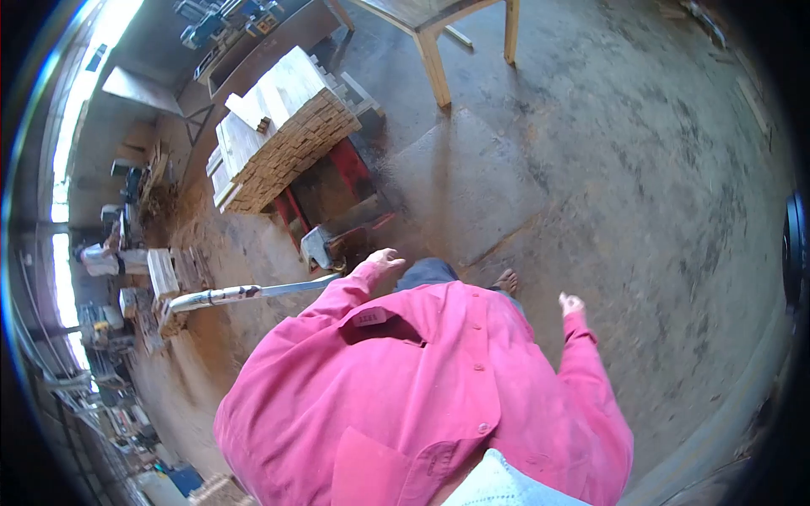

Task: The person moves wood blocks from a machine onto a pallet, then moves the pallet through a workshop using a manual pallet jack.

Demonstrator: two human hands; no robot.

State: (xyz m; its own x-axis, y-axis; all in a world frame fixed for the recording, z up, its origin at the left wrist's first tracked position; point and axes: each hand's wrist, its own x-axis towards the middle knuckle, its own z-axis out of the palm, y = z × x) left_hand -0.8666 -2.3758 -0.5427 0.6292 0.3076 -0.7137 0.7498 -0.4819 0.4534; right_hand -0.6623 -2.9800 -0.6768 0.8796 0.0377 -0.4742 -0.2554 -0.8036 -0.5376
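My left hand (386, 258) hangs in front of my body at the end of a pink sleeve, fingers loosely bent and nothing visible in it. Close beside it is the grey and red base of a pallet jack (319, 246). The jack's long handle (245, 293) reaches out to the left, past my left forearm, and I see no grip on it. Red forks (350, 169) run beneath a stack of wooden slats (295, 139). My right hand (572, 302) is held out to the right over the floor, loosely curled with the thumb apart, apparently holding nothing.
A wooden table (434, 67) stands ahead on the concrete floor (624, 194). Machines on a bench (224, 25) are at the far left. Another person (105, 260) is by wood piles on the left. A dark round object (795, 253) sits at the right edge.
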